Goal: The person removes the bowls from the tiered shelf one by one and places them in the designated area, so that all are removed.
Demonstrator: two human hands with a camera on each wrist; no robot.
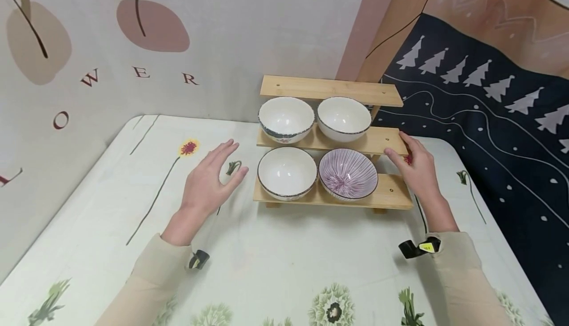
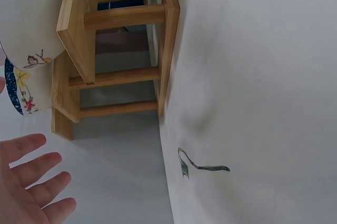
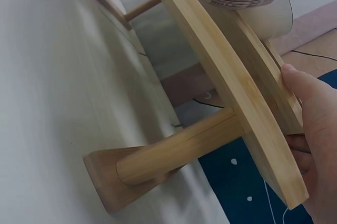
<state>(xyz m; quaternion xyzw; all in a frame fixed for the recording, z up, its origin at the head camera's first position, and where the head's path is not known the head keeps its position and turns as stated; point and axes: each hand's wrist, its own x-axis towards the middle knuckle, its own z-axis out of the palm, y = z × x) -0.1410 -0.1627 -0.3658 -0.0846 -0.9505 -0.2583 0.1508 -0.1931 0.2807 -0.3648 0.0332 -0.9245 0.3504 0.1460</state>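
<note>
A three-tier wooden shelf rack [image 1: 331, 89] stands on the table with bowls on its lower two tiers. On the middle tier are two white bowls with dark rims, a left one [image 1: 286, 117] and a right one [image 1: 344, 117]. The bottom tier carries another white bowl [image 1: 287, 173] and a purple-striped bowl [image 1: 348, 174]. My right hand [image 1: 418, 170] grips the right end of the middle tier, its thumb [image 3: 300, 79] against the board and fingers partly hidden below. My left hand [image 1: 202, 187] is held apart from the rack's left side, fingers spread, touching nothing.
A white flower-printed cloth [image 1: 284, 252] covers the table. Behind it hangs a pale printed wall cloth [image 1: 231, 34]. A dark cloth with white trees [image 1: 489, 133] hangs along the right side.
</note>
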